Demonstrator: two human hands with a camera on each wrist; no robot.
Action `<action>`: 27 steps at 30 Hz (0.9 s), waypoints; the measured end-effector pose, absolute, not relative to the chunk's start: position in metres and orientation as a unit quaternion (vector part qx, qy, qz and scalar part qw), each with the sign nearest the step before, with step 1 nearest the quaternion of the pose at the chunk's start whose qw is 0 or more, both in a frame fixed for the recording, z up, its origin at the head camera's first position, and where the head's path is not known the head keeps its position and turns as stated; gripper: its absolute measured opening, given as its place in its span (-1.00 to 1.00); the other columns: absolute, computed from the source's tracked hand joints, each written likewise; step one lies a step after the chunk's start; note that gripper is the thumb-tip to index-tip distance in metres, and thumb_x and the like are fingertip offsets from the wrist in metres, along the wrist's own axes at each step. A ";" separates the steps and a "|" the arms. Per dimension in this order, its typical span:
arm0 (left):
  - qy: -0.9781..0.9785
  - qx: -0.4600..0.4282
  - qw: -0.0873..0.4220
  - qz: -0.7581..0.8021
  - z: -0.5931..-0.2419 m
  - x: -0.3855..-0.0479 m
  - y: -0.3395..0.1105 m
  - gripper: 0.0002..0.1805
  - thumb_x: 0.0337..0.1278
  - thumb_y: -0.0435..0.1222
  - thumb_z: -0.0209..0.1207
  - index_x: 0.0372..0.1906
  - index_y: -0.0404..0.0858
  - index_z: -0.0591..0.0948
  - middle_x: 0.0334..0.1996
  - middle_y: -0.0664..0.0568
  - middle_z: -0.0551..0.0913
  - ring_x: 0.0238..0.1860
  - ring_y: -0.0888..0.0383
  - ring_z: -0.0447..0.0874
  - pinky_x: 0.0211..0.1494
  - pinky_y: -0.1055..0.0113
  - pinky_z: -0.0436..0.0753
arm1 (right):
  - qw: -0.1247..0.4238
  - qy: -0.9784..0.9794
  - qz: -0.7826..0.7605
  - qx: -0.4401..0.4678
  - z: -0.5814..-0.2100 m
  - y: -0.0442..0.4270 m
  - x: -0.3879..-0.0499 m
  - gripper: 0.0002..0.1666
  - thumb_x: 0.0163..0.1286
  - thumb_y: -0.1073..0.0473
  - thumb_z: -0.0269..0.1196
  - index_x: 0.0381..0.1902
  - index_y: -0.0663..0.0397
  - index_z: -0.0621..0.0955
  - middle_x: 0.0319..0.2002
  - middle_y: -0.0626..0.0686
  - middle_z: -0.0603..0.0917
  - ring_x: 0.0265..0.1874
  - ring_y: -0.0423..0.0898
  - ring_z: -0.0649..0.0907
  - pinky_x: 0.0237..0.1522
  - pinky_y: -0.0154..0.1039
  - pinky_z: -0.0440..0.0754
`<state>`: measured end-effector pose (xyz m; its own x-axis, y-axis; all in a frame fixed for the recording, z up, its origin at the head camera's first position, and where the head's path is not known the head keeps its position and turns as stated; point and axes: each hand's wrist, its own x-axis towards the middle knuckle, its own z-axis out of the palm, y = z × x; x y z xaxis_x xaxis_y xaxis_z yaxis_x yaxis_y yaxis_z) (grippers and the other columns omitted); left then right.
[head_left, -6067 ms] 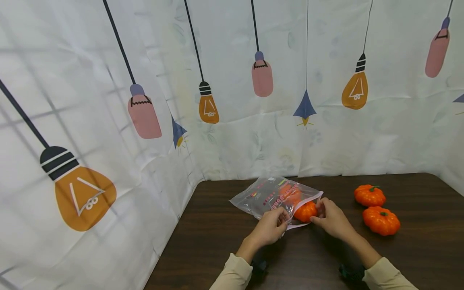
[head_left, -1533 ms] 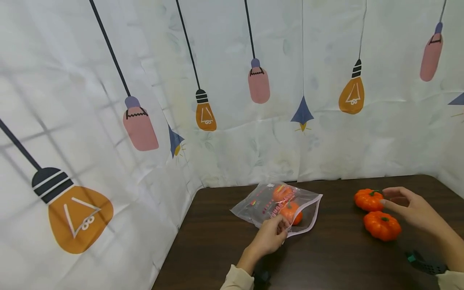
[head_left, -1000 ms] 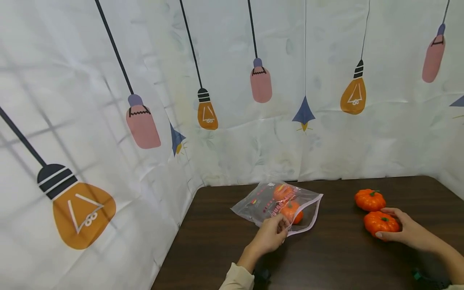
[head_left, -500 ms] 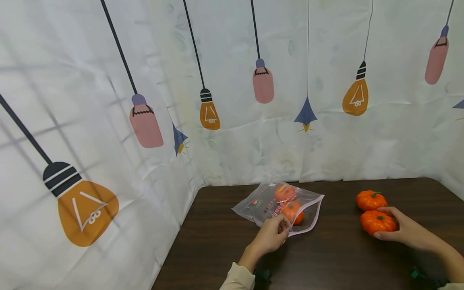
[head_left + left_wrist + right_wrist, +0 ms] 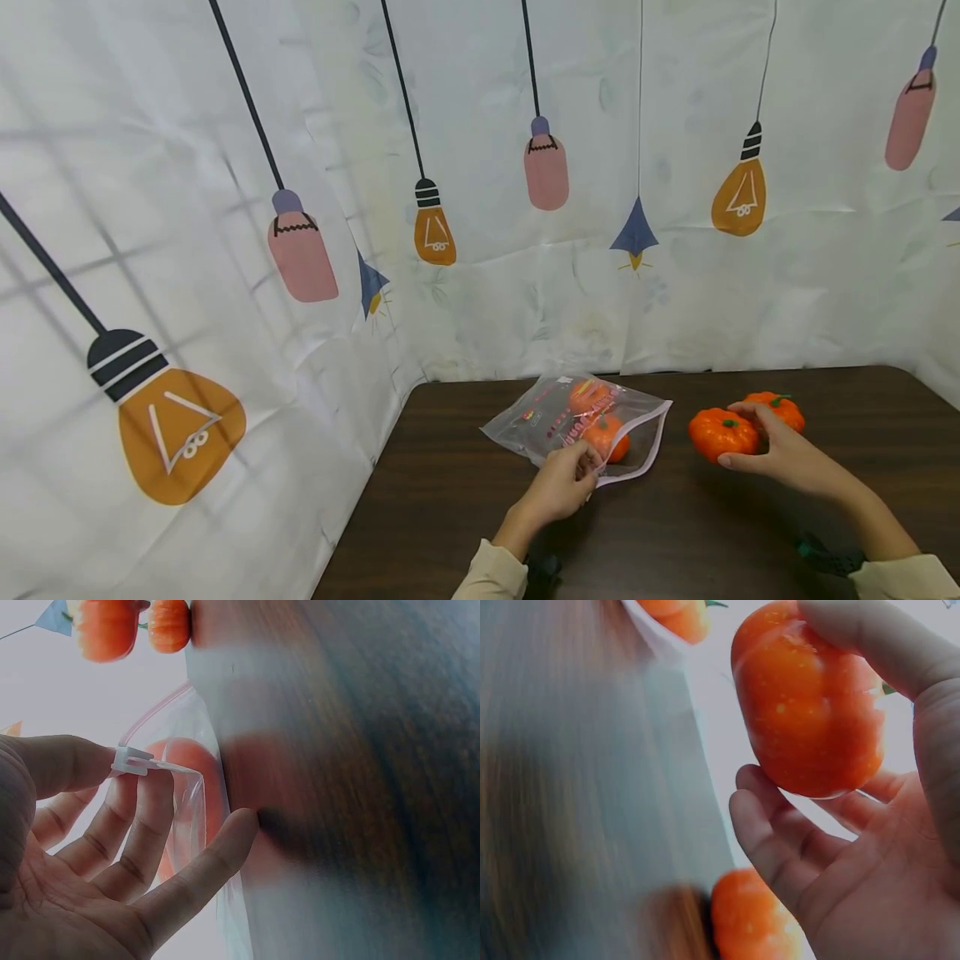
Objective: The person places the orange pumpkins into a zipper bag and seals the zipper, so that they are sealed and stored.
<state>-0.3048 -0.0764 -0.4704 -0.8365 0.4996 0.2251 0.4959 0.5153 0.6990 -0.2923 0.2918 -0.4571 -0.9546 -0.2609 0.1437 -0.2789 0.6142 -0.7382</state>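
Note:
My right hand grips a small orange pumpkin with a green stem, between thumb and fingers. In the right wrist view this pumpkin is held up off the table. A clear zip bag with red print lies at the middle back of the table, its pale-edged mouth gaping to the right. Inside it are two orange pumpkins. My left hand pinches the near corner of the bag's mouth. In the left wrist view, a white zip slider sits between thumb and fingers.
Another orange pumpkin rests on the dark wooden table behind my right hand, partly hidden by it. A white curtain printed with lamps hangs along the table's back and left edges.
The right hand moved from the bag's mouth to the pumpkins at right, took hold of the nearer one, and has lifted it leftward. The left hand stays at the bag's corner.

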 end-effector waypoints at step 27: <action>0.869 0.280 0.007 0.408 -0.471 -0.306 -0.075 -0.91 0.30 -0.42 0.23 -0.19 -0.19 0.58 -0.45 0.14 0.58 -0.50 0.46 0.44 -0.40 0.54 0.51 | -0.003 -0.871 0.461 0.169 -0.461 0.230 -0.309 -0.05 0.33 -0.03 0.41 0.47 0.19 0.18 0.32 0.38 0.42 0.20 0.23 0.56 -0.03 -0.28 0.62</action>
